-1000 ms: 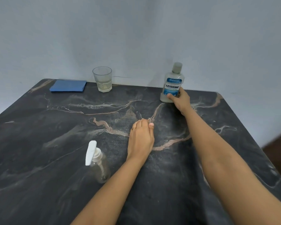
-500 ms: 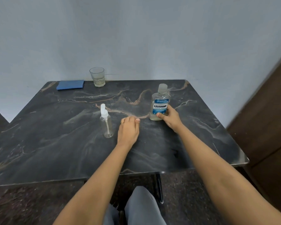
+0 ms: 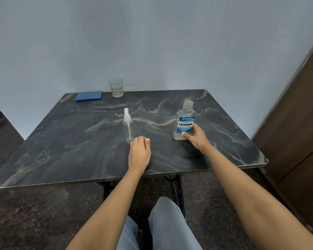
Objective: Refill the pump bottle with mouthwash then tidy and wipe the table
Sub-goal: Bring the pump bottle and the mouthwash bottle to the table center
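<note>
A clear mouthwash bottle [image 3: 184,121] with a blue label and a capped top stands upright on the dark marble table [image 3: 79,150], right of centre. My right hand [image 3: 196,138] grips its lower part. A small clear pump bottle [image 3: 128,127] with a white pump stands upright near the table's middle. My left hand [image 3: 139,152] rests on the table just in front of the pump bottle, fingers curled, holding nothing. A folded blue cloth [image 3: 88,96] lies at the far left edge.
A drinking glass [image 3: 115,87] with a little liquid stands at the back edge against the pale wall. A dark wooden door or panel [image 3: 296,114] is on the right. My knees in light trousers [image 3: 161,226] show below the table's near edge.
My right hand has drawn the mouthwash bottle from the back of the table toward me. My view has pulled back and the left hand now lies next to the pump bottle with fingers curled.
</note>
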A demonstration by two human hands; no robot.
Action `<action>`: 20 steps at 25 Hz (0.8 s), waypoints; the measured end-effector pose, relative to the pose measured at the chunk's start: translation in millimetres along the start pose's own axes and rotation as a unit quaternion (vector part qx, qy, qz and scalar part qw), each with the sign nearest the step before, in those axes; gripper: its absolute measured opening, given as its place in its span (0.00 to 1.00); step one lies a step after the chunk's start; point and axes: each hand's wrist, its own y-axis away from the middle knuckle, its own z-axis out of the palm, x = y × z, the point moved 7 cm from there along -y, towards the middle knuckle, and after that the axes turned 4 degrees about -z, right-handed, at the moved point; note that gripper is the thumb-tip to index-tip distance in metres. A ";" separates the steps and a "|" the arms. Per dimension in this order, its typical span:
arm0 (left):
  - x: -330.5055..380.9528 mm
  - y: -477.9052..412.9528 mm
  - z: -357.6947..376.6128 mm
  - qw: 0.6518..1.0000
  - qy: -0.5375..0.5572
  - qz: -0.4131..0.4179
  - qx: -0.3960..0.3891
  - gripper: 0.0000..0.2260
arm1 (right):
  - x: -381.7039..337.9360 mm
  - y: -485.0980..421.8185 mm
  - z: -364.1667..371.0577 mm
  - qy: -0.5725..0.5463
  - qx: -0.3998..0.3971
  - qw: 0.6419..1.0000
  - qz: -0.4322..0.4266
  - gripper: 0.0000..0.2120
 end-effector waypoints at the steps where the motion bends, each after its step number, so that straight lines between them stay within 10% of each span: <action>1: -1.0 -1.0 -6.9 1.000 0.011 -0.010 0.023 0.10 | 0.9 0.8 0.8 0.001 0.002 1.000 0.003 0.24; 7: -28.7 -18.1 -43.7 0.981 0.050 -0.139 0.128 0.26 | 7.1 11.6 3.7 -0.054 0.031 0.996 0.057 0.31; 13: -51.2 -41.0 -43.7 0.983 0.102 -0.140 0.064 0.32 | -65.1 79.8 13.4 -0.021 0.366 0.925 -0.098 0.12; 20: -55.6 -38.1 -37.4 0.986 0.083 -0.142 0.035 0.18 | -136.0 2.0 134.4 -0.088 0.052 0.991 -0.087 0.18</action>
